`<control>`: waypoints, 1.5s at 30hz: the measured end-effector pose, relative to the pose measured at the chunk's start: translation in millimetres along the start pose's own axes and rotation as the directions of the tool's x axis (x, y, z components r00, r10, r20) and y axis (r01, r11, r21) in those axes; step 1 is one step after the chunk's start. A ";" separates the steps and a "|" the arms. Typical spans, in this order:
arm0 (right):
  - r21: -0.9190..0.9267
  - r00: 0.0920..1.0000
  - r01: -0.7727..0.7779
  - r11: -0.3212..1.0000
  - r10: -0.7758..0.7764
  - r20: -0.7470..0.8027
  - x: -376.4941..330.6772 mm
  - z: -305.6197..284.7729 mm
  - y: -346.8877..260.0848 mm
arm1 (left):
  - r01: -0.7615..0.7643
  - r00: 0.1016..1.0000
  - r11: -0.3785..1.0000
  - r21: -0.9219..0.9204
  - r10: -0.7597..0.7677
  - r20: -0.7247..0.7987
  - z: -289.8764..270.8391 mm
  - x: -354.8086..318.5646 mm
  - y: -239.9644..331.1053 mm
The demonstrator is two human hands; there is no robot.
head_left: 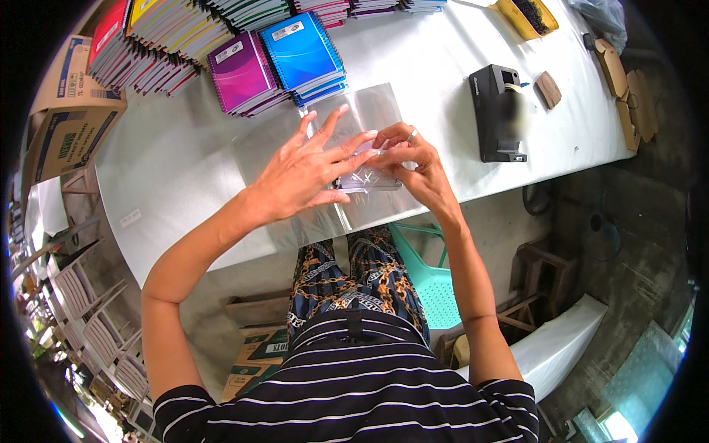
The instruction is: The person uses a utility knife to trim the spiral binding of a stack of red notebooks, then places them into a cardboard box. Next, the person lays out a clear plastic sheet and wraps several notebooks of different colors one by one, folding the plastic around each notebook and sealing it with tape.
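Note:
A small stack, perhaps of notebooks (369, 184), lies under my hands near the table's front edge, with crinkled clear plastic over it. My left hand (295, 176) reaches across its left side, fingers stretched and spread, the index and middle tips close to my right fingers. My right hand (418, 164), a ring on one finger, has its fingertips pinched together at the plastic on top of the stack. Clear plastic sheets (380, 100) lie flat under and around the stack. The covers are mostly hidden by my hands and glare.
Just beyond stand stacks of purple notebooks (240, 70) and blue notebooks (303, 52), with more piles behind. On the white table (173, 177) a black tape dispenser (493, 114), a brown block (548, 90) and a yellow container (513, 16) sit to the right. A cardboard box (74, 133) is at left.

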State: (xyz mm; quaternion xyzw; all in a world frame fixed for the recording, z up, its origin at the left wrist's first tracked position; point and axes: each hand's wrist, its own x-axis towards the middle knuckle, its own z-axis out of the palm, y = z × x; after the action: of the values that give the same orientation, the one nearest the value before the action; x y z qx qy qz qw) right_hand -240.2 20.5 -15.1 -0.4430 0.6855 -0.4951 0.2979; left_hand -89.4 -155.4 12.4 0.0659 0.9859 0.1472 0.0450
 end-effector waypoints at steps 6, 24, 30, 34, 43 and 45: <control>-0.561 0.959 0.238 0.793 -0.102 0.263 -36.7 -34.1 -24.8 | -0.012 0.996 0.991 0.132 0.024 -0.085 12.3 -6.6 15.8; 0.568 0.775 -0.346 0.747 0.568 -0.276 -84.1 -224.7 134.8 | 0.021 0.993 0.983 0.181 0.000 -0.114 7.4 -3.9 25.9; 0.538 0.732 -0.134 0.833 0.449 -0.513 -123.5 -175.7 150.0 | 0.014 0.991 0.983 0.186 0.011 -0.132 7.3 -5.4 24.7; -0.554 0.602 -0.740 0.383 0.007 -0.799 -123.7 -171.5 115.5 | 0.010 0.991 0.977 0.211 0.018 -0.131 7.6 -8.2 22.4; 0.749 0.702 -0.418 0.514 0.706 -0.093 -56.5 27.5 -75.1 | 0.015 0.984 0.988 0.156 0.013 -0.176 11.1 -11.7 17.8; 0.745 0.682 -0.416 0.522 0.721 -0.125 -53.0 47.9 -70.0 | 0.009 0.981 0.991 0.133 0.017 -0.195 11.8 -12.3 17.1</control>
State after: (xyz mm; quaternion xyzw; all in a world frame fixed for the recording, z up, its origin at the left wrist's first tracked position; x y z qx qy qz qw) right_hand -154.9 40.3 33.4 0.0678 0.6167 -0.6570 0.4282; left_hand -74.0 -137.7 7.0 0.0560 0.9930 0.0870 -0.0571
